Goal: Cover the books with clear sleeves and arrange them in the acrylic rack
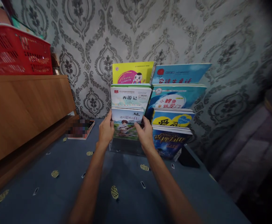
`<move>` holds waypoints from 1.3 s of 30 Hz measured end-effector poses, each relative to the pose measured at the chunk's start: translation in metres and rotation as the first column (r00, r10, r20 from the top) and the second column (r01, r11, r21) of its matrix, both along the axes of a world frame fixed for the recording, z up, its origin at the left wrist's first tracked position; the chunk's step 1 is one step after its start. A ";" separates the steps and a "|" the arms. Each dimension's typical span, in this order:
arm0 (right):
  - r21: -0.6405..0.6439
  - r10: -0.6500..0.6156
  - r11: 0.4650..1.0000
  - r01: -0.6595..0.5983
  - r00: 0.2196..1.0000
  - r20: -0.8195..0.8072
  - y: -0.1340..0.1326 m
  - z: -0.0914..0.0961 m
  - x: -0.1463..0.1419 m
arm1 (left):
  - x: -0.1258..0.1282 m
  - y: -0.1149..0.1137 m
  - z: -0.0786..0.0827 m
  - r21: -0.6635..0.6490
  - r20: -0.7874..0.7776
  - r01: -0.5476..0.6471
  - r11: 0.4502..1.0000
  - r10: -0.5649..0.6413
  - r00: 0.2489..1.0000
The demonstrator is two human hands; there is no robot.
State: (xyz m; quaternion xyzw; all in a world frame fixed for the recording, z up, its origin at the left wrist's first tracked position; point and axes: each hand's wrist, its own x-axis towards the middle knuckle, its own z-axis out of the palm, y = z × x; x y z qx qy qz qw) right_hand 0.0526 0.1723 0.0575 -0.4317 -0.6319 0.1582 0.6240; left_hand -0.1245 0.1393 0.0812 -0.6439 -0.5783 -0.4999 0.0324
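Observation:
Both of my hands grip a thin stack of books [126, 127] with a cartoon child on the front cover. My left hand [106, 129] is closed on its left edge, and my right hand [145, 132] clasps the right edge with the thumb on the cover. The stack is upright at the front tier of a clear stepped book rack [126, 147]. Behind it stand a white book [131, 96] and a yellow book [133, 73]. To the right, a second column holds a dark blue book [170, 141], a yellow-and-blue book [173, 118] and two teal books [178, 95].
A book [81, 129] with a blurred cover lies flat at the left. Beside the rack's right side is a dark flat object [189, 157]. A red basket [21, 51] stands on a wooden cabinet [28, 109]. Patterned blue cloth [68, 186] covers the surface; wallpaper is behind.

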 end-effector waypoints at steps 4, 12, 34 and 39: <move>0.014 -0.036 0.999 0.036 0.999 0.013 -0.003 0.002 -0.001 | 0.000 0.000 0.001 -0.013 -0.015 0.012 1.000 -0.012 1.000; 0.045 -0.123 0.992 0.119 0.987 0.100 -0.007 0.000 -0.001 | -0.002 0.003 -0.002 -0.028 -0.016 0.028 0.999 -0.028 0.999; 0.197 -0.045 0.980 0.016 0.989 0.143 -0.020 0.010 0.001 | -0.010 0.007 0.004 0.173 0.245 0.271 0.947 -0.308 0.919; 0.212 -0.037 0.977 0.014 0.994 0.105 -0.015 0.005 -0.001 | -0.011 0.011 0.003 0.200 0.319 0.314 0.928 -0.365 0.875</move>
